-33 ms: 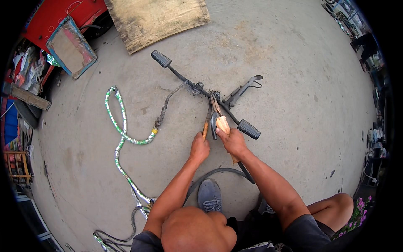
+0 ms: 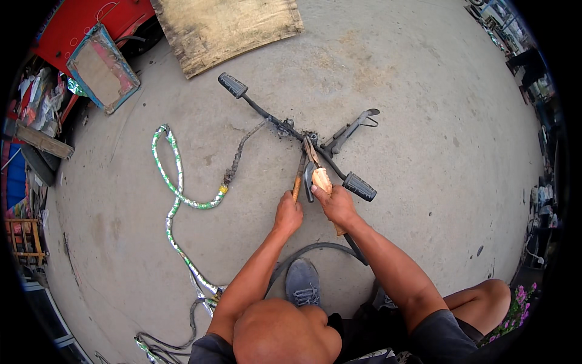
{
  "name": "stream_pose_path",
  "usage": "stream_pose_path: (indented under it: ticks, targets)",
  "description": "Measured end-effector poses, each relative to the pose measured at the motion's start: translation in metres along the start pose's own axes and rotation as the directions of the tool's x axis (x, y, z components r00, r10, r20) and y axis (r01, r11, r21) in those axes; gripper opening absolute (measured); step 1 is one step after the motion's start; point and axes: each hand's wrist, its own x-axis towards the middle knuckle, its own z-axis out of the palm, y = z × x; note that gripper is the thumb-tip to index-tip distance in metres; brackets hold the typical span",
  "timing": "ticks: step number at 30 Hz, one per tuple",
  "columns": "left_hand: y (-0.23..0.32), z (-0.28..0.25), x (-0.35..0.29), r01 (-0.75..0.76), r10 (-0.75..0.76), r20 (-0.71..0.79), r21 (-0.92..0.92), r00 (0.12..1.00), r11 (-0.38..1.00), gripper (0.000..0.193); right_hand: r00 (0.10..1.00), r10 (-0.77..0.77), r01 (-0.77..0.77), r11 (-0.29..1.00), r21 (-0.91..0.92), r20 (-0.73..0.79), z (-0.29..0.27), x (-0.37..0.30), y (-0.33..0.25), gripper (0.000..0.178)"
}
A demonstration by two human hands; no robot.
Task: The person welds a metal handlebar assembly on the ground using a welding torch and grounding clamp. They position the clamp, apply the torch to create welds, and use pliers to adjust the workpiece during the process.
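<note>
My left hand (image 2: 288,213) is closed round the brown handle of a slim rod-like tool (image 2: 298,182), whose far end meets the middle of a motorcycle footrest bar (image 2: 259,109). In my right hand (image 2: 337,206) is a welding electrode holder (image 2: 322,179) with copper-coloured jaws and a worn tan grip. Its jaws reach the bar's centre; I cannot make out whether they clamp it. The bar lies slantwise on the concrete, a ribbed black rubber pad at each end. A dark side stand (image 2: 348,134) sticks out from its right part.
A cable wrapped in green and silver foil (image 2: 168,224) loops on the left, its dark end (image 2: 239,155) reaching the bar. A black cable (image 2: 315,246) curves round my grey shoe (image 2: 302,282). Farther off lie a plywood sheet (image 2: 227,30) and a blue-framed panel (image 2: 103,70).
</note>
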Motion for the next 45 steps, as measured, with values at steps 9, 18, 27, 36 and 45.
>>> stream_pose_path:
  ticks: [9,18,27,36,45]
  targets:
    - [0.005,-0.001,0.001,0.078,-0.076,0.047,-0.047,0.996,0.996,0.029,0.999,-0.027,0.025,0.992,-0.127,-0.016,-0.008,-0.005,-0.011,0.072]
    - [-0.002,-0.001,0.003,0.061,-0.062,0.053,0.028,0.997,0.998,0.029,1.000,-0.020,0.021,0.995,-0.095,0.014,-0.005,-0.002,-0.009,0.071]
    - [0.000,0.000,0.001,0.023,-0.023,0.020,0.002,1.000,1.000,0.028,1.000,-0.029,0.028,0.998,-0.065,-0.013,-0.001,0.001,-0.004,0.069]
    - [-0.007,0.005,0.002,-0.001,0.001,-0.015,0.030,1.000,1.000,0.023,0.999,-0.046,0.044,0.995,-0.090,-0.017,-0.003,0.001,-0.006,0.070]
    - [-0.013,0.008,0.004,0.014,-0.013,-0.037,0.032,0.999,0.999,0.020,0.998,0.044,-0.045,0.999,0.021,0.049,-0.005,0.000,-0.012,0.071]
